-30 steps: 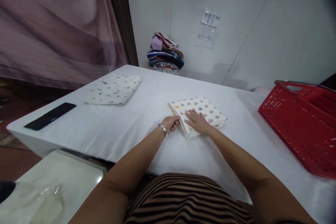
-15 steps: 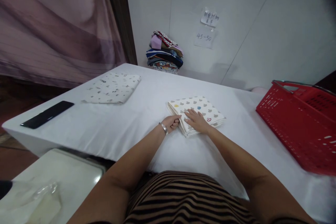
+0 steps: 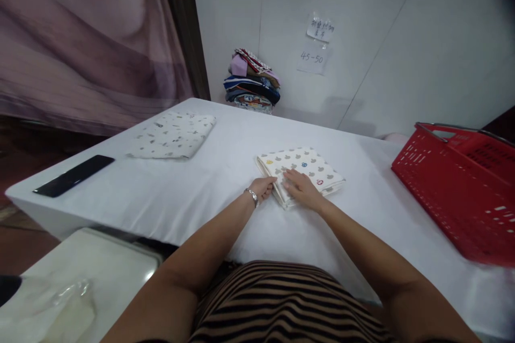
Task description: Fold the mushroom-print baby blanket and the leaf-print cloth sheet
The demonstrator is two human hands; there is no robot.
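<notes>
A folded white cloth (image 3: 316, 163) with grey, yellow, blue and red motifs lies in layers on the white-covered table (image 3: 225, 193) in front of me. My left hand (image 3: 263, 187), with a metal band at the wrist, pinches the cloth's left edge between closed fingers. Flat on the top layer rests my right hand (image 3: 301, 187), its fingers stretched out and slightly apart. Part of the cloth's front side is hidden under that hand. Farther left lies a second folded white cloth (image 3: 175, 136) with small printed figures, apart from both hands.
A red plastic basket (image 3: 454, 187) stands on the table's right side. At the left edge lies a flat black phone-like slab (image 3: 74, 176). Folded fabrics (image 3: 251, 83) are stacked behind the table by the wall. A pale surface (image 3: 108, 262) with clear plastic sits lower left.
Almost nothing differs. My right hand has shifted very slightly on the cloth, and my left hand keeps its pinch at the edge.
</notes>
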